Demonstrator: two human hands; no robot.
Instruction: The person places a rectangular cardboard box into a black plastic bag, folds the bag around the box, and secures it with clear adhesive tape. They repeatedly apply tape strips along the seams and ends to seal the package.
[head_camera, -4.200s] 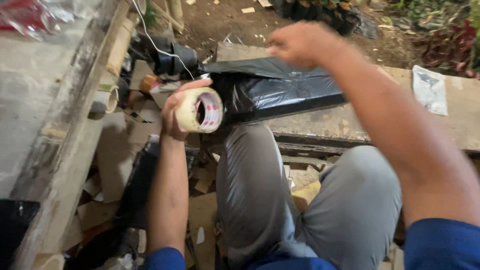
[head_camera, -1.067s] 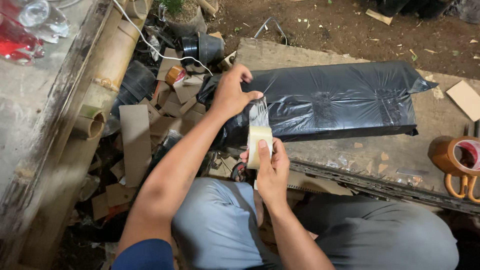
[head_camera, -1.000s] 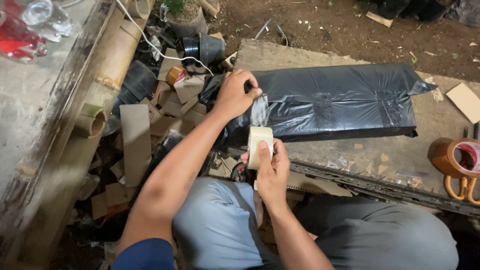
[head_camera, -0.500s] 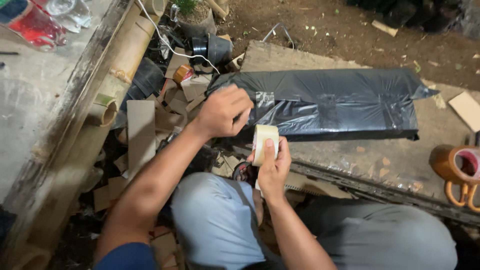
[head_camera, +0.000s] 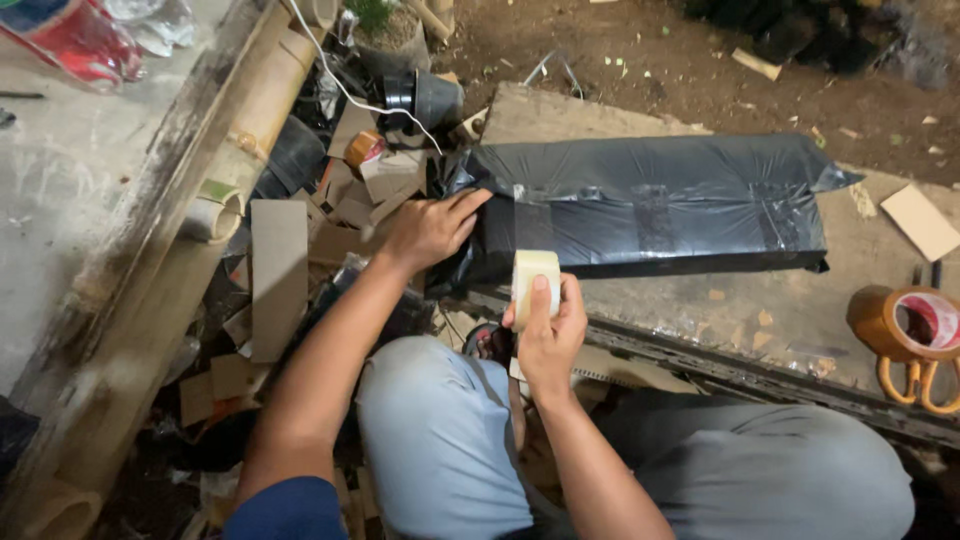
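A long parcel wrapped in black plastic (head_camera: 660, 205) lies on a wooden board (head_camera: 700, 310) in front of my knees. My left hand (head_camera: 425, 230) rests flat on the parcel's left end, fingers spread toward a strip of clear tape. My right hand (head_camera: 545, 325) grips a roll of clear packing tape (head_camera: 533, 283) just below the parcel's front edge; a stretch of tape runs from the roll up onto the plastic.
A brown tape roll (head_camera: 910, 322) and orange-handled scissors (head_camera: 915, 378) lie on the board at far right. Cardboard scraps (head_camera: 280, 275), a small tape roll (head_camera: 362, 148), a black object with a white cable (head_camera: 425, 98) and bamboo poles (head_camera: 265, 95) crowd the left.
My left hand has slid from the parcel's top down to its left end. The right hand with the tape roll has stayed near the front edge.
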